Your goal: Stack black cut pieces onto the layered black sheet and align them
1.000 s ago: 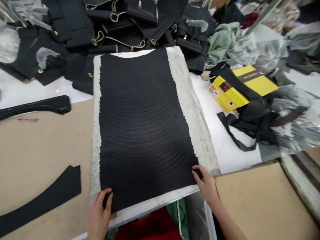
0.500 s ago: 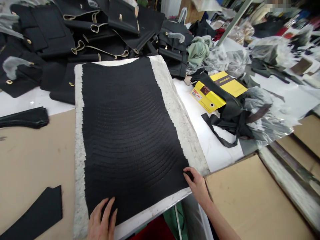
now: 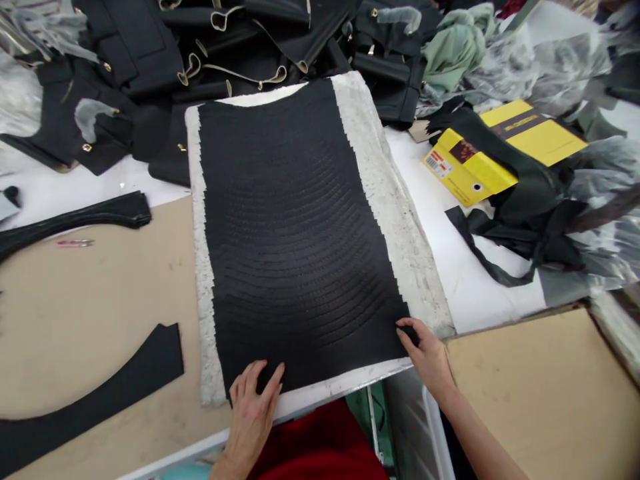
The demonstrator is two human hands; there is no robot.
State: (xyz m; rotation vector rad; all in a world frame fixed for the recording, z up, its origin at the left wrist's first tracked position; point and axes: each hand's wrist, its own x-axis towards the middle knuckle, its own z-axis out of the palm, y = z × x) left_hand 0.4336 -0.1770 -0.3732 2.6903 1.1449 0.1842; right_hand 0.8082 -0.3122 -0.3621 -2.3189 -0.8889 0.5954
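A spread of overlapping curved black fabric pieces (image 3: 295, 233) lies on a white board (image 3: 395, 213) in the middle of the table. My left hand (image 3: 253, 407) rests flat on the near edge of the black pieces, its fingers stretched out. At the near right corner of the spread, my right hand (image 3: 427, 353) has its fingers closed on the edge of a black piece.
Brown cardboard (image 3: 85, 300) lies to the left, bearing a curved black piece (image 3: 100, 387) and a black strip (image 3: 75, 220). Black garments with gold trim (image 3: 200, 53) are heaped behind. At the right are a yellow box (image 3: 480, 160), dark scraps, plastic film and another cardboard sheet (image 3: 545, 387).
My left hand slid right along the near edge and went from gripping the corner to lying flat. My right hand has stayed on the near right corner.
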